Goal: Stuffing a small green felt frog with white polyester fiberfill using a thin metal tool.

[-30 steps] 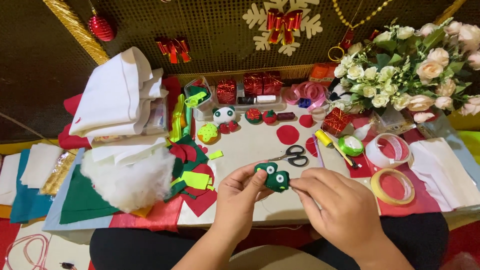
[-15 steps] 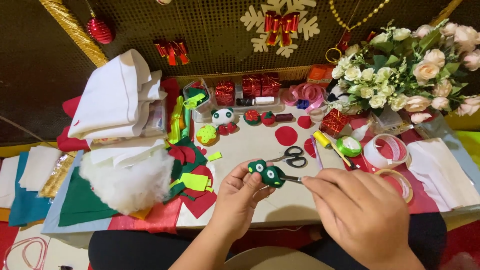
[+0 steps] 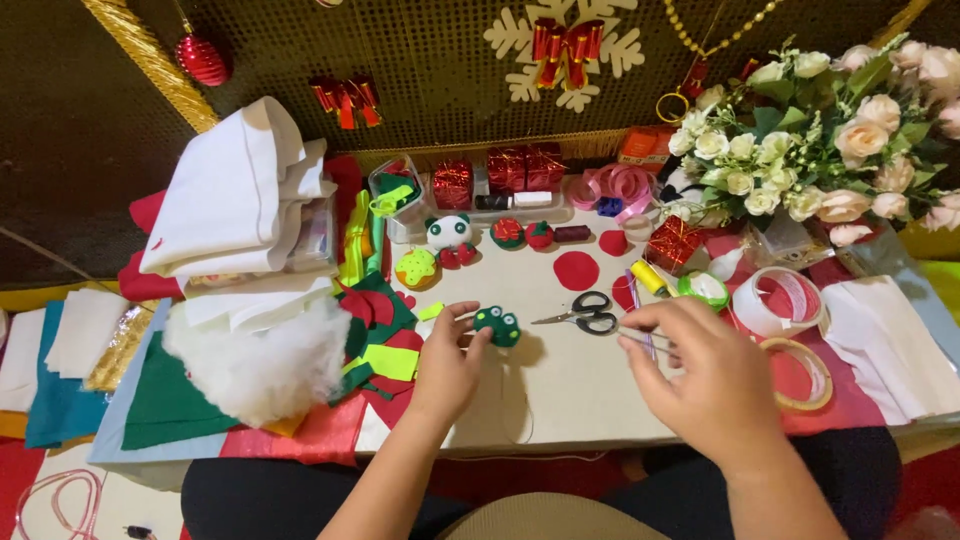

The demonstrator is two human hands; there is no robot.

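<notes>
Green felt frog [image 3: 497,325], round and small, sits pinched in the fingertips of the left hand [image 3: 447,368], held just above the tabletop [image 3: 560,385]. To its right, the right hand [image 3: 705,372] has its grip closed on something thin, likely a needle, too fine to make out. Black scissors [image 3: 585,314] lie between the two hands, slightly beyond them. White stuffing [image 3: 262,362] lies well left; tape rolls [image 3: 778,300] lie right.

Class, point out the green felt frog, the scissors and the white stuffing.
green felt frog [image 3: 497,325], head view, its body.
scissors [image 3: 592,313], head view, the black handles.
white stuffing [image 3: 262,362], head view, middle of the clump.
</notes>
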